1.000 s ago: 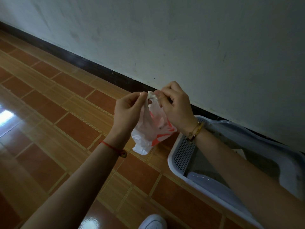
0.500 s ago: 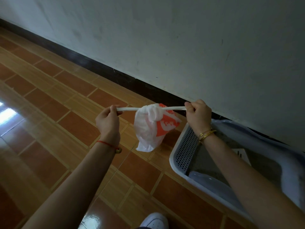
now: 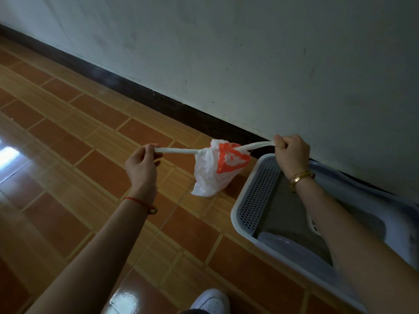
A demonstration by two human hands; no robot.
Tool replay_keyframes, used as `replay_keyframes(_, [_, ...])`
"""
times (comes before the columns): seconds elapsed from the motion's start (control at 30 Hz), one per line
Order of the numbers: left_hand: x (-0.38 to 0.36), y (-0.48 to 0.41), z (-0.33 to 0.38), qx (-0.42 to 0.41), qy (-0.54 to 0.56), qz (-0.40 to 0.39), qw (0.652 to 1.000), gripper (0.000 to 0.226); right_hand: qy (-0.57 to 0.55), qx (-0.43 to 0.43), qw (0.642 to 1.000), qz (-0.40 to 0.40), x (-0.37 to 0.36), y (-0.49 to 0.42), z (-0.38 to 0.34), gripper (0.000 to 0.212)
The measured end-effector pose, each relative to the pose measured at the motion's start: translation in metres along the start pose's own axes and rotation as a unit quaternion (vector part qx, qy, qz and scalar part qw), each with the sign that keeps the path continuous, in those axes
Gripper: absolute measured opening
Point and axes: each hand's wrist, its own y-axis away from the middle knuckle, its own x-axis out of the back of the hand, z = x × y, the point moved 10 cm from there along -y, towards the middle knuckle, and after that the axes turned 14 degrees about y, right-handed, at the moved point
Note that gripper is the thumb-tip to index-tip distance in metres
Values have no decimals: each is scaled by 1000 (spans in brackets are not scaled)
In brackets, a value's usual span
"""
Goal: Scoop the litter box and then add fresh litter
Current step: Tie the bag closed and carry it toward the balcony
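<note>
A small white and orange plastic bag (image 3: 217, 171) hangs in the air between my hands, knotted at the top. My left hand (image 3: 141, 165) grips the bag's left handle strand and my right hand (image 3: 292, 154) grips the right one; both strands are pulled taut sideways. The pale blue litter box (image 3: 240, 207) sits on the floor at the lower right against the wall, with a perforated grid step at its near end and grey litter (image 3: 285, 211) inside. My right forearm crosses over the box and hides part of it.
The floor is glossy brown and orange tile (image 3: 68, 168). A white wall with a dark baseboard (image 3: 140, 91) runs diagonally behind the bag. The toe of a white shoe (image 3: 212, 300) shows at the bottom edge.
My hands went from close together at the top of the bag to wide apart, drawing the handle strands tight into a knot. The view has shifted slightly.
</note>
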Motion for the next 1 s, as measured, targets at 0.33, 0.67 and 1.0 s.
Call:
replay_keyframes(0.33, [-21, 1, 20, -56, -26, -65, 996, 26, -60, 51, 997, 20, 2, -4, -26, 39])
replay_keyframes(0.67, [-74, 19, 56, -154, -48, -157, 974, 24, -142, 117, 981, 57, 12, -6, -68, 36])
replay_keyframes(1.0, [-113, 32, 103, -173, -112, -217, 954, 23, -124, 184, 975, 24, 47, -3, -122, 26])
